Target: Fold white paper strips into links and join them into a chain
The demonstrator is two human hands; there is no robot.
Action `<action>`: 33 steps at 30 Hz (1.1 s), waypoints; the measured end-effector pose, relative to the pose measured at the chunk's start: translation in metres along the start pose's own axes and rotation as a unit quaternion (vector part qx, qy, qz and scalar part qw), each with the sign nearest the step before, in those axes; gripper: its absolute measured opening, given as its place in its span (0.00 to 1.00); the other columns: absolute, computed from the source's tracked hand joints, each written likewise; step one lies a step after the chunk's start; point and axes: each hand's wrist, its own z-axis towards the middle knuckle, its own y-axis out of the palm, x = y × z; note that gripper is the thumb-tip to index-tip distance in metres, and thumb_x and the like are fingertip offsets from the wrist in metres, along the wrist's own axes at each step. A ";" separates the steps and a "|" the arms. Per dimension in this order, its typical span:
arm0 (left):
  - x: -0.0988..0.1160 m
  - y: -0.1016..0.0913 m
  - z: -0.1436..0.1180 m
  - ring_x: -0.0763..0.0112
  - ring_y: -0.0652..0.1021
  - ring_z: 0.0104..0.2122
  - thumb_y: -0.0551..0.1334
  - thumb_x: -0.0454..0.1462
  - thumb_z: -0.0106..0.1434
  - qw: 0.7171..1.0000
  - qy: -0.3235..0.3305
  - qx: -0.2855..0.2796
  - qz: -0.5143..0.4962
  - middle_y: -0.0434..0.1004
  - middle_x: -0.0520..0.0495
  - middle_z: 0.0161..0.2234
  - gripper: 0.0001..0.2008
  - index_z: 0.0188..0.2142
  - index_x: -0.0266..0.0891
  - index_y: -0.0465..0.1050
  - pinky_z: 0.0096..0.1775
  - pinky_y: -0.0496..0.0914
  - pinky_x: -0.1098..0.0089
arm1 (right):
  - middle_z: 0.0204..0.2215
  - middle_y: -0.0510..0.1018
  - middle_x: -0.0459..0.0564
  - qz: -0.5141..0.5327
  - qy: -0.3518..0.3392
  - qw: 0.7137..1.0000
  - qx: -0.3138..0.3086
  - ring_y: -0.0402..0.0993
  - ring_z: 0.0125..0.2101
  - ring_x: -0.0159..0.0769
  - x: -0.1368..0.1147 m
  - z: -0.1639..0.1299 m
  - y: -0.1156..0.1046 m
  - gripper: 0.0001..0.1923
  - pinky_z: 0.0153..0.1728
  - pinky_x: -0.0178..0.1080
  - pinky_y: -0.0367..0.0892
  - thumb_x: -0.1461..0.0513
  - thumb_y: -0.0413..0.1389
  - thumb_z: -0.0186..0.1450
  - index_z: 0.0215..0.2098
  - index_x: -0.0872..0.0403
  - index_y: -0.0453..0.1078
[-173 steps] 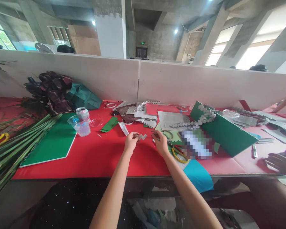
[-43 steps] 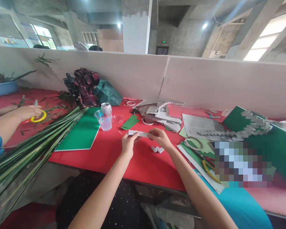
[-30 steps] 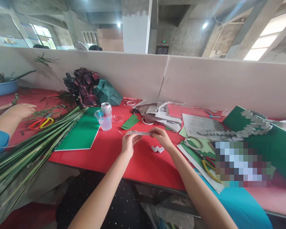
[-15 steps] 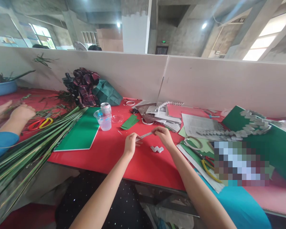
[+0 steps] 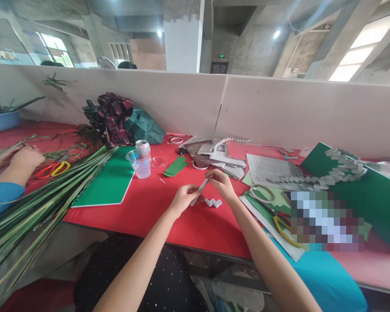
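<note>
My left hand (image 5: 183, 200) and my right hand (image 5: 221, 183) both pinch a narrow folded strip of newspaper (image 5: 199, 189), held slanted just above the red table (image 5: 156, 208). The left hand has the strip's lower end, the right hand its upper end. A small zigzag piece of folded paper (image 5: 213, 202) lies on the table right below my hands.
A plastic cup (image 5: 138, 164) and a can (image 5: 144, 147) stand by a green board (image 5: 108, 182). Long green leaves (image 5: 35, 203) lie at left, where another person's hand (image 5: 25, 157) works near scissors (image 5: 53, 169). Papers (image 5: 219, 156), pliers (image 5: 279, 221) and a folded-paper chain (image 5: 338, 167) lie at right.
The strip was level between my hands; now it is tilted, with my left hand lower and nearer me. The other person has put the scissors down on the table.
</note>
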 end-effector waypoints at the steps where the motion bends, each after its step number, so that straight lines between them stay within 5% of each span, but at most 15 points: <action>1: 0.000 0.001 0.000 0.65 0.78 0.26 0.66 0.48 0.52 1.000 -0.009 -0.003 -0.013 0.80 0.42 0.27 0.19 0.34 0.34 0.73 0.21 0.60 0.74 | 0.35 0.74 0.48 0.010 0.005 1.000 0.002 0.70 0.35 0.36 -0.001 0.000 0.001 0.11 0.39 0.38 0.66 0.66 0.52 0.54 0.35 0.53 0.71; 7: -0.003 0.000 0.001 0.63 0.79 0.28 0.67 0.46 0.52 0.997 -0.010 0.005 -0.071 0.80 0.42 0.28 0.17 0.34 0.34 0.72 0.29 0.69 0.69 | 0.36 0.75 0.49 0.131 0.094 0.987 -0.026 0.73 0.33 0.35 -0.012 -0.003 0.006 0.20 0.38 0.41 0.70 0.57 0.55 0.60 0.50 0.51 0.65; 13: -0.003 0.001 0.000 0.63 0.79 0.27 0.67 0.46 0.52 0.997 0.003 0.012 -0.071 0.79 0.42 0.28 0.18 0.37 0.34 0.73 0.29 0.70 0.68 | 0.30 0.78 0.50 0.100 0.158 0.970 -0.153 0.74 0.33 0.39 -0.021 -0.007 0.013 0.19 0.39 0.42 0.69 0.52 0.60 0.57 0.40 0.56 0.75; 23: -0.003 0.004 -0.003 0.65 0.78 0.26 0.65 0.46 0.54 0.998 0.000 -0.042 -0.043 0.78 0.44 0.26 0.17 0.36 0.35 0.72 0.30 0.68 0.68 | 0.30 0.79 0.51 0.151 0.176 0.973 -0.010 0.77 0.35 0.42 -0.010 -0.003 0.014 0.14 0.41 0.44 0.69 0.54 0.61 0.55 0.34 0.55 0.73; 27: 0.001 0.008 -0.006 0.65 0.78 0.30 0.64 0.45 0.57 0.997 0.038 -0.061 -0.031 0.79 0.44 0.29 0.16 0.40 0.36 0.72 0.31 0.66 0.70 | 0.28 0.78 0.48 0.149 0.175 0.973 0.011 0.76 0.35 0.40 -0.007 -0.003 0.011 0.19 0.40 0.44 0.70 0.55 0.59 0.57 0.45 0.52 0.69; 29: 0.004 0.008 -0.007 0.66 0.77 0.31 0.63 0.44 0.57 0.997 0.057 -0.051 -0.030 0.79 0.43 0.32 0.15 0.40 0.36 0.72 0.32 0.65 0.70 | 0.32 0.78 0.49 0.115 0.159 0.981 0.003 0.75 0.38 0.40 -0.006 -0.003 0.011 0.20 0.42 0.43 0.69 0.55 0.59 0.57 0.48 0.51 0.69; 33: 0.005 0.005 -0.004 0.66 0.77 0.34 0.65 0.44 0.56 0.996 0.067 0.001 -0.062 0.79 0.43 0.34 0.16 0.40 0.36 0.73 0.39 0.66 0.69 | 0.50 0.71 0.53 0.023 0.115 0.993 -0.029 0.71 0.46 0.42 -0.005 -0.004 0.014 0.15 0.44 0.40 0.68 0.52 0.58 0.58 0.36 0.53 0.76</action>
